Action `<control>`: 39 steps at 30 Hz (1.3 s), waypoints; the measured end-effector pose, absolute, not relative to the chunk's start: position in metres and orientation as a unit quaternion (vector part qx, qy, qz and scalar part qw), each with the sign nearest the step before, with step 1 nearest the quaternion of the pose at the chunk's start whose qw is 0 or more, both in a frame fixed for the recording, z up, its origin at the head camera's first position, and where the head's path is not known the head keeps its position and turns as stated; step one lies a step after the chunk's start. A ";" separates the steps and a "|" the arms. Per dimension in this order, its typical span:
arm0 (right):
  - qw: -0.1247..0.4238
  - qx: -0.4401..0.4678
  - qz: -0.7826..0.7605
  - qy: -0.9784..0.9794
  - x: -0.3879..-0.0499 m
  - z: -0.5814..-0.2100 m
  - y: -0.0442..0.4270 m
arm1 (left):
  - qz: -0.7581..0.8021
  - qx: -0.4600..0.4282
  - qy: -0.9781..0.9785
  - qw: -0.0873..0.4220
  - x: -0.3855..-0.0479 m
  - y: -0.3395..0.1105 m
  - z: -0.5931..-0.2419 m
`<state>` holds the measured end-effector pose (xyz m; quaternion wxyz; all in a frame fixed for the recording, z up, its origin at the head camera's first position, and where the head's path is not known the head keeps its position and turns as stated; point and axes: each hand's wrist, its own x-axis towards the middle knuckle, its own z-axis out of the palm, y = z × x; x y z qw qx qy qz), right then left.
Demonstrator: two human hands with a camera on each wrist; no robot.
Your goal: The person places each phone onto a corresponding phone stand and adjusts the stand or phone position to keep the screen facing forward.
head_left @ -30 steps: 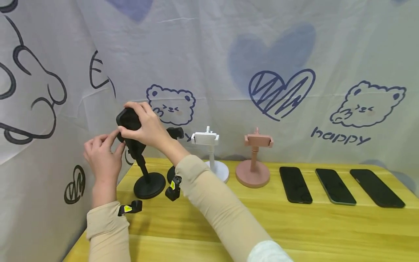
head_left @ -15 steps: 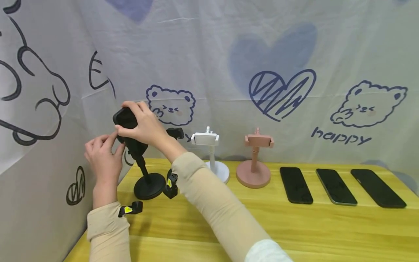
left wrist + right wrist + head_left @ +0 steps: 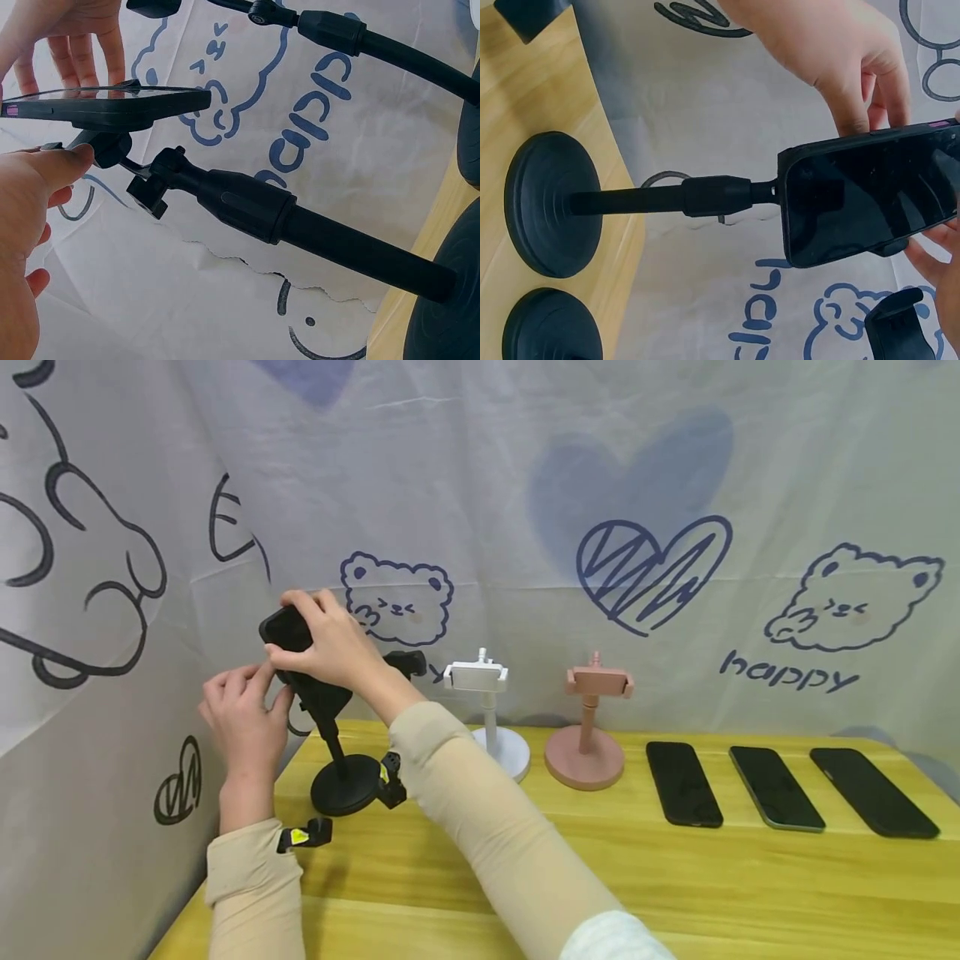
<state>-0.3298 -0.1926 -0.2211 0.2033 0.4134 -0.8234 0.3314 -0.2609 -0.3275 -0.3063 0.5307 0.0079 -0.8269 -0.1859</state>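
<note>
A black phone (image 3: 288, 628) leans at an angle in the head of a black stand (image 3: 343, 787), whose round base rests on the table. My right hand (image 3: 333, 647) grips the phone's upper part by its edges. Lower on its left side, my left hand (image 3: 246, 718) pinches the holder. The left wrist view has my left thumb on the dark clamp (image 3: 109, 146) behind the phone (image 3: 135, 111). In the right wrist view the phone (image 3: 855, 202) shows its dark screen, with left-hand fingertips (image 3: 851, 124) at its edge and the stem (image 3: 716, 196) below the clamp.
A second black stand (image 3: 405, 662) is partly hidden behind my right arm. White (image 3: 476, 677) and pink (image 3: 585, 758) stands follow to the right. Three phones, left (image 3: 684, 783), middle (image 3: 776, 787) and right (image 3: 873, 792), lie on the wooden table (image 3: 675, 893) before a printed cloth.
The held phone has tilted a little, its lower end swinging to the right. Both hands keep their hold, and the head view has shifted slightly.
</note>
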 end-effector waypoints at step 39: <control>0.191 0.348 0.310 -0.864 -0.334 -0.223 -0.205 | -0.165 -0.053 -0.783 0.597 -0.278 -0.335 -0.311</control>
